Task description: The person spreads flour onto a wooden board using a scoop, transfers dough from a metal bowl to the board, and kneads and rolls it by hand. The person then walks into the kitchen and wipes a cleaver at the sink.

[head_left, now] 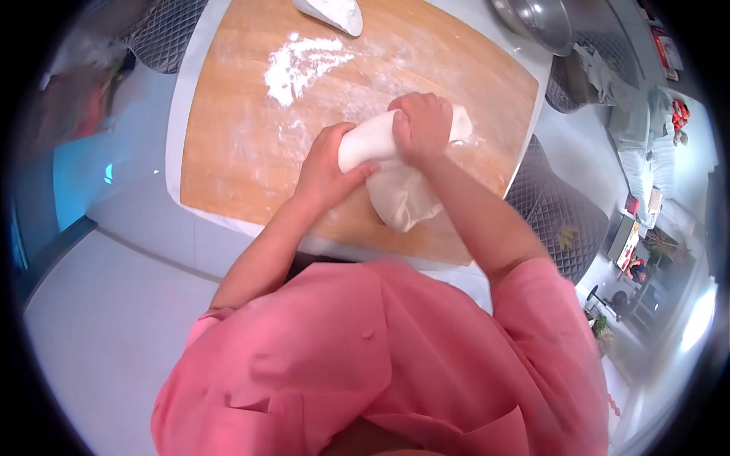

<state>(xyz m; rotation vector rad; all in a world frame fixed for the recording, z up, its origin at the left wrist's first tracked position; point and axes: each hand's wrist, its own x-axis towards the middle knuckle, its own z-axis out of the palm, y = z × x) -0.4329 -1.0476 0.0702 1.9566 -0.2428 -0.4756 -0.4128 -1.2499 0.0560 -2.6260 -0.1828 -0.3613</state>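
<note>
A pale lump of dough [369, 143] lies on the wooden board [236, 137], with a thinner flap hanging toward my body. My left hand [325, 169] grips the dough's left end, its thumb across the near side and its fingers behind. Over the right part of the roll, my right hand [423, 128] is curled with bent fingers pressed on it. A bit of dough sticks out to the right of that hand. The underside of the dough is hidden.
A patch of white flour [300, 68] is scattered on the board's far left. Beyond it sits a white scoop of flour [334, 14] at the far edge. A metal bowl [536, 23] stands at the far right. Quilted dark chairs [559, 209] flank the table.
</note>
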